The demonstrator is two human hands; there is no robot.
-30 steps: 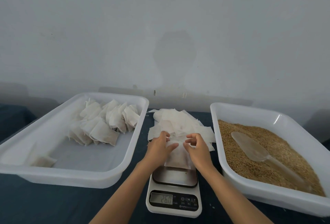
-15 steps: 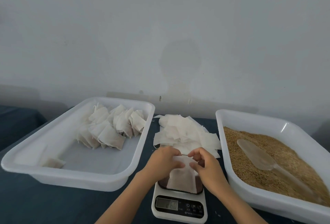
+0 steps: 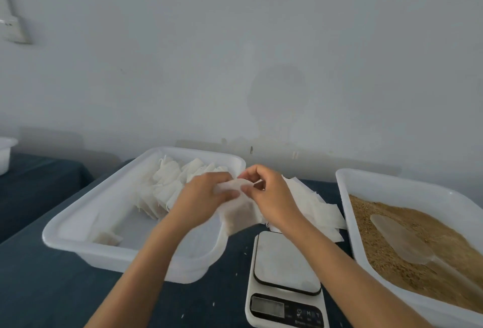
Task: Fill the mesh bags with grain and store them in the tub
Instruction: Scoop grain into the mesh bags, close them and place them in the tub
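Between both hands hangs a white mesh bag (image 3: 238,213) with grain showing through it, lifted above the table. My left hand (image 3: 200,197) grips its top left edge. My right hand (image 3: 269,197) pinches the top right edge. The bag hangs over the right rim of the white storage tub (image 3: 78,223), where several filled bags (image 3: 167,184) lie at the back. At the right stands a white tub of brown grain (image 3: 407,244) with a clear plastic scoop (image 3: 400,238) lying in it.
A white digital scale (image 3: 286,278) sits on the dark blue table (image 3: 39,288) in front, its platform bare. A pile of empty white bags (image 3: 316,205) lies behind the scale. Another white container (image 3: 5,152) shows at the far left edge.
Both hands have lifted the bag off the scale and carried it up and left, toward the storage tub. The scale platform is now bare.
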